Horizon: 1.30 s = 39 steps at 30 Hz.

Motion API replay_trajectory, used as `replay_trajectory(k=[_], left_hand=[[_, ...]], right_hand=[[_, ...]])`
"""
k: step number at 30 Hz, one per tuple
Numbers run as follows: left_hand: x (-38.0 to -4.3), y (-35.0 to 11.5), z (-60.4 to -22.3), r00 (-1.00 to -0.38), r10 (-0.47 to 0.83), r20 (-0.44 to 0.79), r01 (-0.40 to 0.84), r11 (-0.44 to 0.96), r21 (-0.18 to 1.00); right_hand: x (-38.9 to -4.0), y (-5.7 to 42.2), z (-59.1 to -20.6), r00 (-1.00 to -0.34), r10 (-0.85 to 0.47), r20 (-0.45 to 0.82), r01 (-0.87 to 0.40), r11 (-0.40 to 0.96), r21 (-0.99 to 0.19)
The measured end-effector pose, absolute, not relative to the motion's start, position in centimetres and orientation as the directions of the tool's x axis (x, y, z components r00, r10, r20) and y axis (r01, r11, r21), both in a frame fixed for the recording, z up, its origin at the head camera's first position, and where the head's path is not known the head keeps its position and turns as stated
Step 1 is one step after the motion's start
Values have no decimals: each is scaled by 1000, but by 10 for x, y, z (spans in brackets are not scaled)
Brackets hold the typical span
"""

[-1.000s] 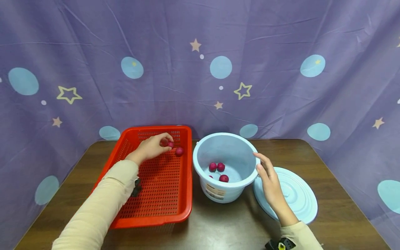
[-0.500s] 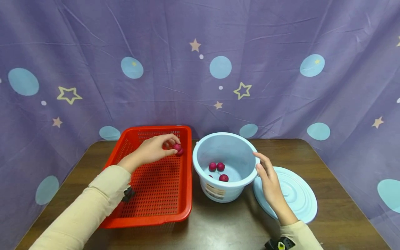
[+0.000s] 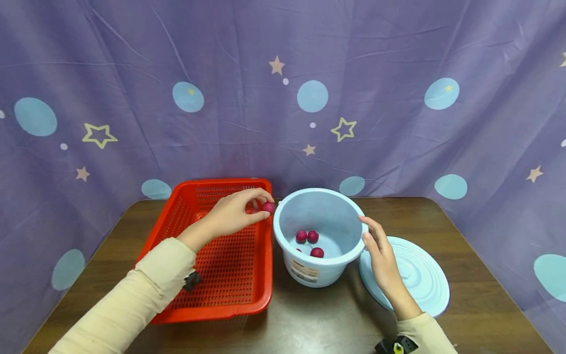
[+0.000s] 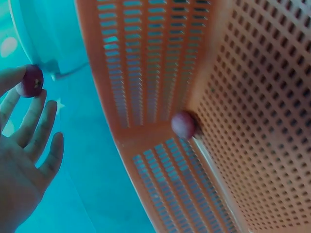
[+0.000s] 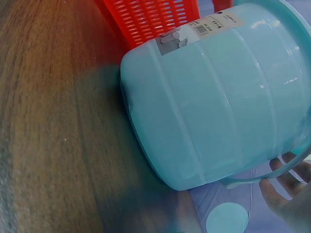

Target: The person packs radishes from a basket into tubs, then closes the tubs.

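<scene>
Between thumb and fingertips, my left hand [image 3: 234,211] pinches a small round purplish-red ball [image 3: 268,208], perhaps a fruit or radish, above the right rim of the red basket [image 3: 264,275]. Another such ball [image 4: 183,124] lies in the basket's corner in the left wrist view. A light-blue bucket [image 3: 327,209] stands to the right of the basket, with several red balls [image 3: 317,252] on its bottom. My right hand [image 3: 382,258] holds the bucket's right rim, thumb and fingers at the edge. In the right wrist view these fingers are beside the bucket's handle [image 5: 243,181].
A round light-blue lid [image 3: 417,275] lies on the wooden table [image 3: 482,305], right of the bucket and partly behind my right forearm. Basket and bucket stand close together. A purple curtain [image 3: 239,98] with stars and spots hangs behind the table.
My left hand has moved right with the pinched ball, from inside the basket to over its right rim beside the bucket. The right hand and bucket look unchanged.
</scene>
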<state>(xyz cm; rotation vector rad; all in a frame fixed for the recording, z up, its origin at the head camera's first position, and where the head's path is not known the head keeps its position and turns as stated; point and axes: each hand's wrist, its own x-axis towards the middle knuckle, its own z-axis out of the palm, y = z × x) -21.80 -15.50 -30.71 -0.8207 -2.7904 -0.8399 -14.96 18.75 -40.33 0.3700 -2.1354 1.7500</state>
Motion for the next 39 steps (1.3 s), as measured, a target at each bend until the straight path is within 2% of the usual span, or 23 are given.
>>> replay_trajectory(k=[7,15,23,39], left_hand=[[-215,-136,-298,-798,499,338,603,650,462],[-212,-112,-294,-744,558,367,667,597,445],[-209,-87,-299,-715,611,340,697,588,410],[-209,-50,-313,-589,736,334,801,476,364]], right_hand=[[-149,188,-403,-906,20,422,-409,207,-888],[-149,189,-403,-910,20,414,-400,215,-891],[-150,188,-405,-909,20,417,-404,211,-890],[-151,189,-405,-901,19,433,-422,195,-885]])
